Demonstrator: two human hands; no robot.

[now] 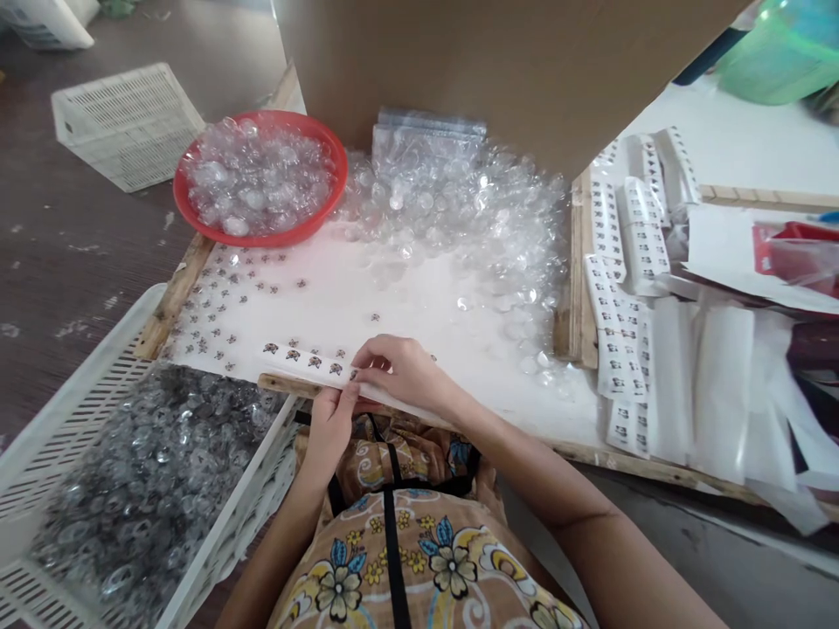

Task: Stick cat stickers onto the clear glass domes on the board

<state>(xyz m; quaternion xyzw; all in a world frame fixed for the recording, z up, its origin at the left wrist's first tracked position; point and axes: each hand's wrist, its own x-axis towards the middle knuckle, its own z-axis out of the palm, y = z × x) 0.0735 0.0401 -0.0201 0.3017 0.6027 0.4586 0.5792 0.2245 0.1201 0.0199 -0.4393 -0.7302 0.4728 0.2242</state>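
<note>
A white strip of small dark printed stickers [305, 363] lies along the near edge of the white tabletop [328, 288]. My left hand [334, 428] grips this strip at its lower edge, thumb on top and fingers beneath the wooden rim. Reaching in from the right, my right hand [393, 371] has its thumb and fingertips closed at the strip's right end. Whether a single sticker is between those fingertips is too small to make out. Loose dark stickers [219, 306] are scattered over the left part of the tabletop.
A red basin [337, 188] heaped with clear round plastic pieces stands at the back left. More clear pieces [459, 218] are piled beside it, before a cardboard box [446, 70]. Below left is a white crate [72, 419] of plastic pieces. Sticker strips [616, 332] lie right of a wooden divider [580, 271].
</note>
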